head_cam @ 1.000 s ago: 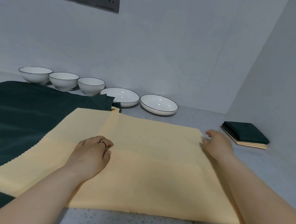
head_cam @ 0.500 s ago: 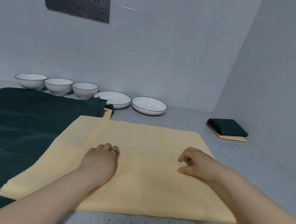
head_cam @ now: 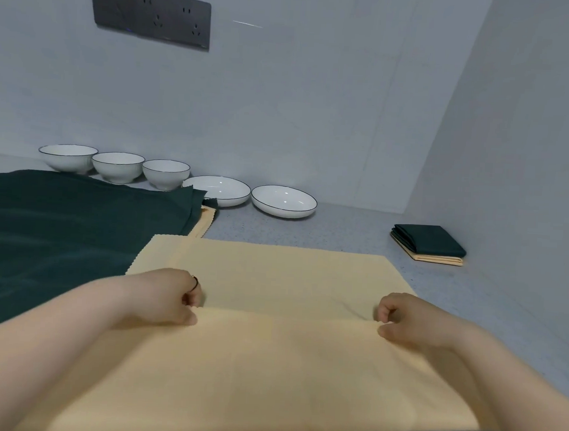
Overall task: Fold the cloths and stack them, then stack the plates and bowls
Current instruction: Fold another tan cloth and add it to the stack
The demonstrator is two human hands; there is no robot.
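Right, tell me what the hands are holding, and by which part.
Both pinch the yellow cloth at a raised fold: left hand at its left end, right hand at its right end.

Light's soft and even, a bit cool and dim. Small glare spots sit in the plates [head_cam: 284, 202], plus a bright streak on the wall [head_cam: 315, 101]. The left hand [head_cam: 170, 296] and right hand [head_cam: 403, 317] drop only faint shadows on the yellow cloth [head_cam: 269, 362]. Wide-angle stretch at the bottom edges, slightly soft overall.

Open counter [head_cam: 348, 232] lies between the plates [head_cam: 284, 201] and the folded stack [head_cam: 428, 243]; bowls [head_cam: 118, 167] line the wall [head_cam: 314, 118].
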